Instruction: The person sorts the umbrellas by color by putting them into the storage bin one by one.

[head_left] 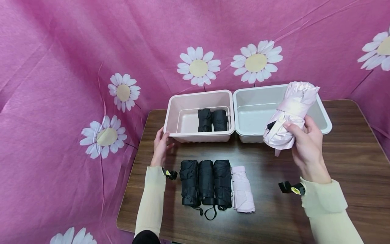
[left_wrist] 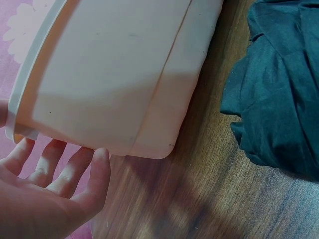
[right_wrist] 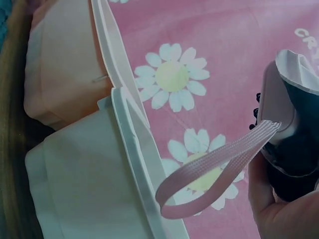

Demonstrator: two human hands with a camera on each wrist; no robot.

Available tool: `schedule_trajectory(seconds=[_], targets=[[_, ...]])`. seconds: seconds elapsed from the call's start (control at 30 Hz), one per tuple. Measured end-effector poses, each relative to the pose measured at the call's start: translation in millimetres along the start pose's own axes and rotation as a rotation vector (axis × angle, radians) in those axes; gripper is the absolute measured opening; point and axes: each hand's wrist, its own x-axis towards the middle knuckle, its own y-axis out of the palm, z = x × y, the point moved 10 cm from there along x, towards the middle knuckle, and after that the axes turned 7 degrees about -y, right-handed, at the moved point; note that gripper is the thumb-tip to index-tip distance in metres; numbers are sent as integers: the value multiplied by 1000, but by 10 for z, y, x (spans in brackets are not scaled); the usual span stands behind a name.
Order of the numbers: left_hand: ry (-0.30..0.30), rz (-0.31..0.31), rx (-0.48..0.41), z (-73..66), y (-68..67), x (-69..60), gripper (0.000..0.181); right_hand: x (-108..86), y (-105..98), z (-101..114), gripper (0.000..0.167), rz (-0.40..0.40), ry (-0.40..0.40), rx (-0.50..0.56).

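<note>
My right hand (head_left: pixel 309 149) grips a folded pale pink umbrella (head_left: pixel 294 108), holding it tilted over the right part of the white bin (head_left: pixel 253 89). Its wrist strap (right_wrist: pixel 214 169) dangles in the right wrist view. At the front left corner of the pink bin (head_left: pixel 198 138), my left hand (head_left: pixel 159 145) holds the rim, thumb on top and fingers against the outside wall. Two short black umbrellas (head_left: pixel 220 120) stand side by side in that bin's right half. On the table, three folded black umbrellas (head_left: pixel 207 179) lie in a row beside another pale pink umbrella (head_left: pixel 242 191).
Both bins stand next to each other at the back of the brown wooden table (head_left: pixel 262 210). Behind and to the left hangs a pink cloth (head_left: pixel 158 40) with large daisies. Straps from the black umbrellas trail toward the table's front.
</note>
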Motion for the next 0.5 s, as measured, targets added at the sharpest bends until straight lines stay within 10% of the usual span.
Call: schedule_trajectory(seconds=[0.5], targets=[[-5,-8,2,-5,-2,-3,43,179,92,21,55,-10,-35,-250]])
